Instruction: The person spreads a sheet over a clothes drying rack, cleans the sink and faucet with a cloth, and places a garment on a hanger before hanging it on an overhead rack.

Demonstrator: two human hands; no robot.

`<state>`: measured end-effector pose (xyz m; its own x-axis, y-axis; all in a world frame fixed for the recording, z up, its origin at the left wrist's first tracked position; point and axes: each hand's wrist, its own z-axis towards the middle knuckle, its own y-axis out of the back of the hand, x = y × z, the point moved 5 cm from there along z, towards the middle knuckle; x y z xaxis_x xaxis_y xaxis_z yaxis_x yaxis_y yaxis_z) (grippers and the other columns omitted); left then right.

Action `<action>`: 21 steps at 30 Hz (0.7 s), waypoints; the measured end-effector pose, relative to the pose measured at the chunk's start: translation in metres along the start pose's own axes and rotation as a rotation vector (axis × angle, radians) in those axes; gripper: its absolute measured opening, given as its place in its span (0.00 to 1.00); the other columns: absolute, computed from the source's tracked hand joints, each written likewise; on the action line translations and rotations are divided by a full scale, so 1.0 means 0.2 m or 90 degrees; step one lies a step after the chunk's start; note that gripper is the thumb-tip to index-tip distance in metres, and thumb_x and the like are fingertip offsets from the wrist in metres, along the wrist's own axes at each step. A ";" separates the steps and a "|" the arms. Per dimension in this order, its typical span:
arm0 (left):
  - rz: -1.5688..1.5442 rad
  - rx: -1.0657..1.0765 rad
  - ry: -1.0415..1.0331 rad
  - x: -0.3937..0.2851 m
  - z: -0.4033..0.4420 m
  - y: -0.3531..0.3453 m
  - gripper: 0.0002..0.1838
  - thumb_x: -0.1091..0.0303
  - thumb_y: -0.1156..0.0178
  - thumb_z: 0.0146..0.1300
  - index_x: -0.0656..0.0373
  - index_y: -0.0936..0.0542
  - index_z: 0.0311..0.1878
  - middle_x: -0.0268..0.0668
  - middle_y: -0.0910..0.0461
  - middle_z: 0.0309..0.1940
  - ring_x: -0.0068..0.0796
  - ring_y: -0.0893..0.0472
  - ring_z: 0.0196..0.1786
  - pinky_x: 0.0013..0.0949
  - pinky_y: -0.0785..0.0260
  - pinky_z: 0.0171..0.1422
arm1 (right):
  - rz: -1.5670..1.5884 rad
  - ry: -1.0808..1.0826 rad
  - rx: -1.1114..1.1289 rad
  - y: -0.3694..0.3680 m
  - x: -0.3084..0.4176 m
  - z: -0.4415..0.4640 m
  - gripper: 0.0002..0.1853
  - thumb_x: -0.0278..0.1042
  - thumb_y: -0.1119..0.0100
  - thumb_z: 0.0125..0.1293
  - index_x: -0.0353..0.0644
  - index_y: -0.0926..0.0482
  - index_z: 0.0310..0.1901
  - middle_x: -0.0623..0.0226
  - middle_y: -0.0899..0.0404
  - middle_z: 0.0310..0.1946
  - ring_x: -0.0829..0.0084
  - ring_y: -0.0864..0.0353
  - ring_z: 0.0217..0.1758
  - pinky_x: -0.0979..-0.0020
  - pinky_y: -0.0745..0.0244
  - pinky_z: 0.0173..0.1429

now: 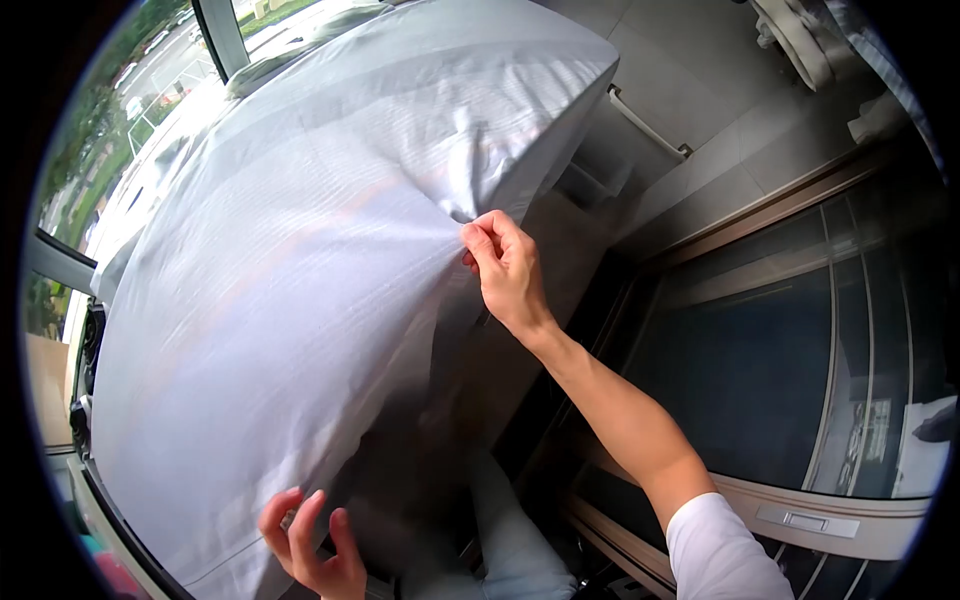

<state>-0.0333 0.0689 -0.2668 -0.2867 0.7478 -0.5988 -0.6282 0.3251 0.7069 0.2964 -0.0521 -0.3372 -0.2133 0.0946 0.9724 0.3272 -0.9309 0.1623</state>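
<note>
A broad sheet of pale cloth (280, 250), greyish white with a faint lilac cast, spreads across the left and middle of the scene, draped over a bulky form whose make is hidden. The weave looks thin and smooth, with fine crinkled lines across its far part and a crisp, angled corner at the far right.

The right hand (508, 265) is at the cloth's right edge, near the middle of the scene. Its grip is clamped on that edge, thumb and bent fingers pinching the fabric together; taut folds fan out leftward from the pinch, and a puckered, glossier bunch rises just beyond it. The right forearm slants in from the near right, out of a white sleeve (722, 550).

The left hand (318, 555) is at the near left, beside the cloth's near edge. Its grip is apart, fingers curved and spread; whether a fingertip touches the fabric, I cannot tell.

Between the hands, on the near side, are denim-clad legs (520, 535) in shadow. To the right stands a dark glass panel (740, 350) in a brownish frame, with a flat rectangular handle plate (806, 522). Farther back, a slim pale bar (645, 120) is fixed by smooth grey tiles (670, 60). At the far left, window panes (110, 130) show greenery and a road.
</note>
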 end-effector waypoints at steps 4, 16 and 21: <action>-0.043 0.112 -0.034 -0.30 0.44 -0.37 0.27 0.80 0.33 0.45 0.58 0.21 0.54 0.45 0.28 0.52 0.45 0.27 0.55 0.43 0.34 0.59 | 0.044 0.009 0.042 0.08 0.02 0.20 0.15 0.41 0.49 0.74 0.36 0.26 0.34 0.73 0.28 0.21 0.84 0.32 0.24 0.77 0.35 0.29; 0.128 0.178 0.017 -0.27 0.68 -0.86 0.22 0.77 0.42 0.58 0.60 0.22 0.58 0.45 0.24 0.53 0.45 0.24 0.53 0.41 0.33 0.58 | -0.055 -0.210 -0.047 1.00 -0.46 0.76 0.13 0.39 0.51 0.74 0.39 0.23 0.45 0.72 0.23 0.30 0.85 0.28 0.27 0.80 0.34 0.32; 0.104 0.208 0.021 -0.25 0.73 -0.86 0.19 0.74 0.41 0.62 0.61 0.21 0.57 0.47 0.21 0.51 0.47 0.22 0.52 0.45 0.32 0.56 | -0.055 -0.222 -0.171 1.36 -0.63 1.19 0.20 0.36 0.55 0.75 0.34 0.34 0.63 0.57 0.21 0.52 0.74 0.19 0.36 0.76 0.26 0.37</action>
<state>0.1950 0.0603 -0.3021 -0.3907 0.7880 -0.4758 -0.3092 0.3745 0.8741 0.6302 -0.2327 -0.3756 0.1087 0.2459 0.9632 0.0612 -0.9687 0.2404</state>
